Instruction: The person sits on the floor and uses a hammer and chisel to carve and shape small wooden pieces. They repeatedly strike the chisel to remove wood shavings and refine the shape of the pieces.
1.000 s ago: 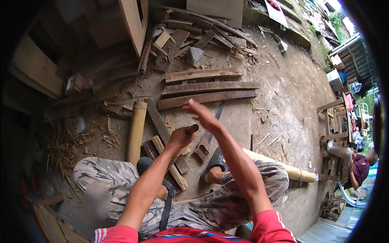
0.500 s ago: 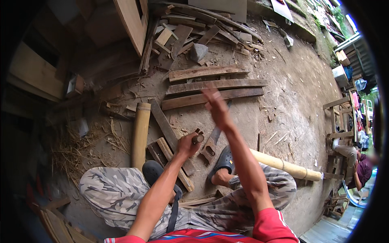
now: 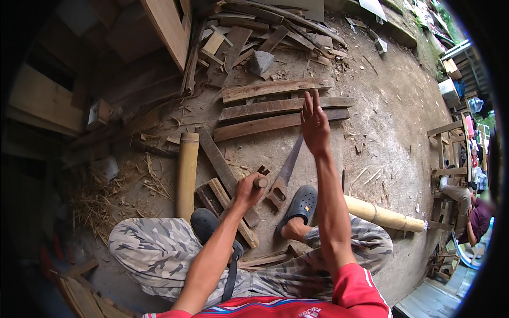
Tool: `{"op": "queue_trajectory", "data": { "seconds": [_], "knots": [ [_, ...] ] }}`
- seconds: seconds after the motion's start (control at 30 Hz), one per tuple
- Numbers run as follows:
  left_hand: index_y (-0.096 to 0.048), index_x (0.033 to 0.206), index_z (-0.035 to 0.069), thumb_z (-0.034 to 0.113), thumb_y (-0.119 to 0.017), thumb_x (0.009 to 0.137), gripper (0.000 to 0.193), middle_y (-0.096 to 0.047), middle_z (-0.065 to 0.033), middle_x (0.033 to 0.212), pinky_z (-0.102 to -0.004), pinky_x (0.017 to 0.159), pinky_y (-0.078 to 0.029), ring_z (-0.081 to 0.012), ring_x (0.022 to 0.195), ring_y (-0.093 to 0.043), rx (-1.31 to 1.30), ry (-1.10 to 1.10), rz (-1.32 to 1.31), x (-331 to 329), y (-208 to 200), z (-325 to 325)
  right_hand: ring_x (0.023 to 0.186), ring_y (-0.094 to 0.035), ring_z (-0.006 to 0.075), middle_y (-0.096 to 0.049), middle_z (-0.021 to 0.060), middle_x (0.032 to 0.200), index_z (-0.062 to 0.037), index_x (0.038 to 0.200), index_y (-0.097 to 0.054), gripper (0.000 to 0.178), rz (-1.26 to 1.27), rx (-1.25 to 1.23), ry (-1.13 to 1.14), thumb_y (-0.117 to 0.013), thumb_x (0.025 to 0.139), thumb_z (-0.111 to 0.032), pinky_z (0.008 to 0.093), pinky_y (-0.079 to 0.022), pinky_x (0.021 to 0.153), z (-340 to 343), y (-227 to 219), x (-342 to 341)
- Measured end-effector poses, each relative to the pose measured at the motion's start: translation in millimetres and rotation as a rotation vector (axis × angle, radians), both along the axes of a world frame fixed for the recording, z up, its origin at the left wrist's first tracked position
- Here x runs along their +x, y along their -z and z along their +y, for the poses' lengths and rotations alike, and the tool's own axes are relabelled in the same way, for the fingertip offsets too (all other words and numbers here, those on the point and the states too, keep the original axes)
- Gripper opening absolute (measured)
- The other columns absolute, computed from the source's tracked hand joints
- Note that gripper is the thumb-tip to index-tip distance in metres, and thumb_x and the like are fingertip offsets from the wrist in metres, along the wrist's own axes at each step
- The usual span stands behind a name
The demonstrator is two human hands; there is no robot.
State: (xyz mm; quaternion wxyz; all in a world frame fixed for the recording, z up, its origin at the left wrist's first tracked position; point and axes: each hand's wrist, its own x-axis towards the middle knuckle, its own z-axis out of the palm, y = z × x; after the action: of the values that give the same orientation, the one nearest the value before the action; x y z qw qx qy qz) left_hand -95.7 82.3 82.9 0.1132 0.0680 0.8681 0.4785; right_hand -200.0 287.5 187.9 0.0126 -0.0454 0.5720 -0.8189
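My left hand (image 3: 248,191) is closed round a short wooden-handled tool (image 3: 260,182). Its round wooden end faces up and a small dark part sticks out above the fist; the rest is hidden, so its exact kind does not show. My right hand (image 3: 315,126) is stretched out and empty, fingers pointing away from me, raised in front of the wooden beams (image 3: 281,114). Between my hands a handsaw (image 3: 286,172) lies on the ground, wooden grip toward me, the far end of its blade passing behind my right hand. Short wooden pieces (image 3: 233,209) lie below my left hand.
A thick bamboo pole (image 3: 187,169) lies to the left, another bamboo pole (image 3: 379,214) by my right knee. Scrap wood (image 3: 260,32) and a grey stone (image 3: 260,62) are at the back. Straw-like shavings (image 3: 122,196) cover the left ground. Far right, a person (image 3: 477,222) sits near a wooden frame (image 3: 448,140).
My right hand has swung to the right, from over the beams' middle toward their right part, and its blur is gone. My left hand keeps its hold on the tool.
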Motion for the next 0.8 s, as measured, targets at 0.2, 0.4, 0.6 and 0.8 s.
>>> {"op": "queue_trajectory", "data": {
  "seconds": [0.2, 0.4, 0.6, 0.8],
  "knots": [
    [-0.068, 0.092, 0.011, 0.029, -0.063, 0.085, 0.02, -0.07, -0.012, 0.09, -0.0433, 0.073, -0.052, -0.0349, 0.084, -0.067, -0.164, 0.047, -0.107, 4.9, 7.6, -9.0, 0.149, 0.003, 0.0197, 0.001, 0.0082, 0.162, -0.0098, 0.155, -0.006, 0.08, 0.02, -0.022, -0.272, -0.046, 0.095, -0.042, 0.0373, 0.001, 0.119, -86.6, 18.1, 30.9],
    [-0.069, 0.096, 0.015, 0.03, -0.064, 0.085, 0.019, -0.071, -0.0101, 0.095, -0.0401, 0.077, -0.052, -0.0322, 0.092, -0.067, 0.017, 0.0, -0.106, 2.3, -6.6, -3.2, 0.15, 0.0, 0.0193, -0.002, 0.0062, 0.163, -0.0129, 0.156, -0.006, 0.076, 0.053, -0.126, 0.1, -0.044, 0.093, -0.034, 0.0378, 0.006, 0.118, -4.3, 18.2, -6.8],
    [-0.066, 0.101, 0.015, 0.031, -0.066, 0.086, 0.021, -0.071, -0.0088, 0.096, -0.0407, 0.078, -0.053, -0.0325, 0.094, -0.067, 0.076, -0.011, 0.006, 14.4, 8.5, -11.7, 0.148, -0.004, 0.0227, -0.005, 0.0096, 0.162, -0.0099, 0.155, -0.008, 0.075, 0.079, 0.062, -0.31, -0.043, 0.097, -0.041, 0.038, -0.005, 0.119, -79.4, 28.9, 26.8],
    [-0.064, 0.103, 0.011, 0.019, -0.064, 0.083, 0.021, -0.069, -0.0134, 0.092, -0.0429, 0.075, -0.052, -0.0331, 0.091, -0.067, 0.012, 0.018, 0.219, 14.3, 7.9, -6.0, 0.142, -0.027, 0.0248, -0.03, 0.0136, 0.154, -0.0115, 0.153, -0.02, 0.06, 0.066, -0.334, 0.178, -0.04, 0.097, -0.021, 0.0359, -0.026, 0.113, -15.9, 41.7, 16.5]
  ]
}}
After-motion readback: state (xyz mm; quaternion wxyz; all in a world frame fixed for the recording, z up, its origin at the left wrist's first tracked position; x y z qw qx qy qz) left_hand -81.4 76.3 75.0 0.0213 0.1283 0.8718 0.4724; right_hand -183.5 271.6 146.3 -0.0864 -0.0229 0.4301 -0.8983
